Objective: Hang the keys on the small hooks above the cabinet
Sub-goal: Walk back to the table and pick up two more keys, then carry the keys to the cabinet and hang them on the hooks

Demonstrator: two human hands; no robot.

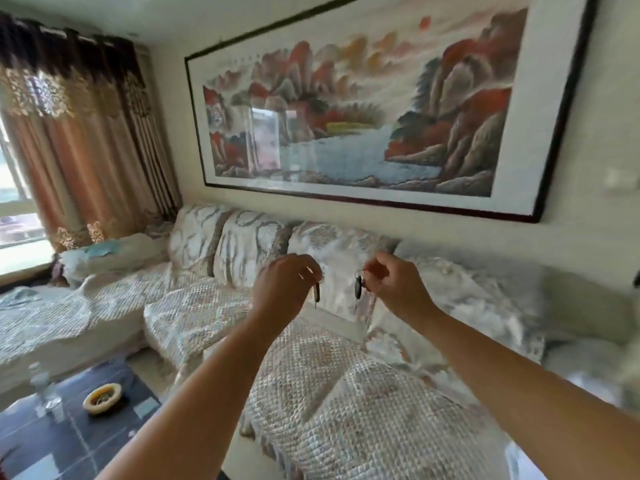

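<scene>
— Keys?
— Two, each dark-headed. Left key dangling under the left hand, right key under the right hand; just apart, in mid-air over the sofa.
— Hands?
— Both raised at one height, fingertips pinched tight on a key ring each, other fingers curled.
— Around them?
— Quilted sofa cover below, framed landscape painting on the wall above, brown curtains far left, round ashtray on the dark tabletop lower left.
</scene>
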